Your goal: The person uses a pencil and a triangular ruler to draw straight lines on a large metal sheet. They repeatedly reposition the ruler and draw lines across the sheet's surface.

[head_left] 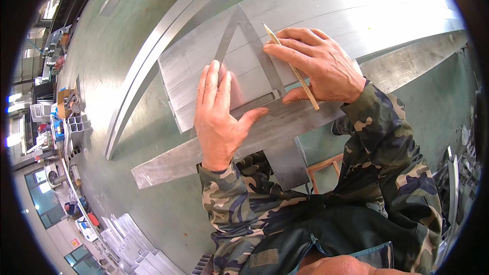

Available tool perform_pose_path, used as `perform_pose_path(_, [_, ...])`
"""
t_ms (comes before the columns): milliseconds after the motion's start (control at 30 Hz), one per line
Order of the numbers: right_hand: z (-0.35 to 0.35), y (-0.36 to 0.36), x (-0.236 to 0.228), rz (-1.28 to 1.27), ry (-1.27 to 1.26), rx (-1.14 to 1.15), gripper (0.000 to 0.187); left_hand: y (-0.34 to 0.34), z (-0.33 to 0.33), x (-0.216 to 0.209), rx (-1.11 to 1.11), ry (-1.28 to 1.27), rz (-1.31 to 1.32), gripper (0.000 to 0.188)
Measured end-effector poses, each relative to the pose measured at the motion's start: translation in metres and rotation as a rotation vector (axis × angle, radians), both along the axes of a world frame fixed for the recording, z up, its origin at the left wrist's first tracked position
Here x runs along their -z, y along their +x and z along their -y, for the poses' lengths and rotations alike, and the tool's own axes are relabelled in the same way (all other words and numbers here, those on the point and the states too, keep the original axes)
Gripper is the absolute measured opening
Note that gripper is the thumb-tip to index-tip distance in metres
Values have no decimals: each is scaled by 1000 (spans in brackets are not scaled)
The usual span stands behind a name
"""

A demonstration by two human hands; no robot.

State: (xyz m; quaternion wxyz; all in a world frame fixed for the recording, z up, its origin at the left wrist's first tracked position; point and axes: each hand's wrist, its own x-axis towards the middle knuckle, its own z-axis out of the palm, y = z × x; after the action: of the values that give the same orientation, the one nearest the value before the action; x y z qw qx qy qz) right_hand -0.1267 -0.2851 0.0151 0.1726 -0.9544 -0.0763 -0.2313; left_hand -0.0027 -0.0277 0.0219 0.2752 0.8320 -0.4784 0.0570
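Observation:
A metal triangle square [256, 43] lies on a grey metal sheet [178, 79] marked with thin lines. My left hand [219, 114] rests flat at the square's left side, its fingers stretched out and its thumb reaching along the near edge. At the opposite side, my right hand [326, 66] has a wooden pencil [308, 94] tucked slantwise between its fingers, the sharpened tip pointing up and away from me. The thumb of that hand touches down beside the square's near right corner. Part of the square's left side is hidden beneath my left fingers.
A metal beam [158, 169] runs under the sheet's near edge. Beyond the sheet to the left stands a long pale metal profile [130, 94]. Stacked metal lengths [132, 247] lie on the green floor at lower left. A wooden frame [325, 164] stands below the beam.

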Motion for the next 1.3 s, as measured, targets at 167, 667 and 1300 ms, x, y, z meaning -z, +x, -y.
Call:
perform_pose_path(167, [0, 0, 1, 3, 2, 3, 105, -1, 1, 0, -17, -6, -18, 93])
perform_pose_path(667, [-2, 3, 5, 2, -28, 43, 116, -1, 0, -6, -24, 21, -14, 96])
perform_pose_path(1300, [11, 64, -38, -52, 816, 248, 31, 5, -3, 7, -25, -69, 61, 91])
